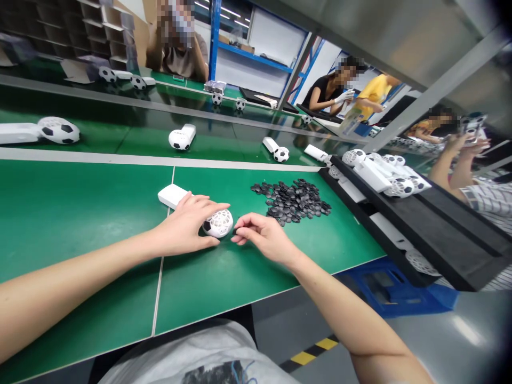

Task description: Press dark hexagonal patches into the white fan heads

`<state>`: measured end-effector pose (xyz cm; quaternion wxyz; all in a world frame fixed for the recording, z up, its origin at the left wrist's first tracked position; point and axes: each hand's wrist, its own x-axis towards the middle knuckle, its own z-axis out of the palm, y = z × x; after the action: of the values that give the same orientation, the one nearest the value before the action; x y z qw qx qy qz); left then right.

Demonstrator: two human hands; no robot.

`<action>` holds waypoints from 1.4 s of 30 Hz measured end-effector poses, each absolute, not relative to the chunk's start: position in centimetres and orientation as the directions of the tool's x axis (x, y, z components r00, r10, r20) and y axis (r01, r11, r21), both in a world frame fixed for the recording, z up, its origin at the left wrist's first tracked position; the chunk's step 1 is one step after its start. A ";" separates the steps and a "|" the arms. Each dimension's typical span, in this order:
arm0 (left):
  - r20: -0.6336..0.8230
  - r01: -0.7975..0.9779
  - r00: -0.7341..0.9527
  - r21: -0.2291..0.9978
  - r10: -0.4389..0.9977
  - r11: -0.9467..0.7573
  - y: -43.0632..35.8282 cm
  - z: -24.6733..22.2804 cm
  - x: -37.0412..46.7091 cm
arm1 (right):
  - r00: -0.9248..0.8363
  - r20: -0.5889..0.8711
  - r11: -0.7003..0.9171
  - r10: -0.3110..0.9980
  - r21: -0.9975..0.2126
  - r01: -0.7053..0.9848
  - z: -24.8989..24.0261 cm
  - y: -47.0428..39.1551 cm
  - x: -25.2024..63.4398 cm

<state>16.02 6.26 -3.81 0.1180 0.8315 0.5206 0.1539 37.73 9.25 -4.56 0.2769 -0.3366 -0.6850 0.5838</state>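
Observation:
A white handheld fan [221,223] with a football-patterned round head lies on the green bench, its handle pointing away to the left. My left hand [186,224] rests over it, fingers and thumb curved around the head. On the head's open lattice a black patch shows near my thumb. Just right of the head, my right hand [268,237] pinches a small black piece [235,231] between thumb and fingertips, apart from the fan. Beyond that hand lies a loose pile of small black pieces [296,201], apparently of the same kind.
Several similar fans [182,137] lie on the conveyor belt [132,140] behind a pale rail. At right, black trays [436,218] hold more fans, stacked over the bench edge. A blue crate [396,288] stands below. Co-workers [332,93] sit across the line.

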 end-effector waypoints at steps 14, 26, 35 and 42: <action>0.184 0.812 0.366 0.417 0.912 -0.409 6.3 -4.3 16.3 | -0.652 0.216 0.471 0.727 -0.847 0.246 -4.7 8.6 36.7; 0.181 0.816 0.347 0.424 0.920 -0.392 6.2 -4.0 16.4 | -0.558 0.254 0.475 0.790 -0.829 0.296 -4.2 8.2 36.3; 0.201 0.806 0.348 0.434 0.916 -0.402 6.2 -4.0 16.5 | -0.534 0.179 0.372 0.827 -0.885 0.279 -4.4 8.0 36.0; 0.193 0.801 0.337 0.455 0.922 -0.388 6.2 -4.2 16.5 | -0.501 0.072 0.194 0.862 -0.961 0.197 -5.0 8.6 35.4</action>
<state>16.47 6.24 -4.20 0.1410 0.8053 0.5349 0.2135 35.45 8.57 -4.99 0.3263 -0.3779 -0.7004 0.5101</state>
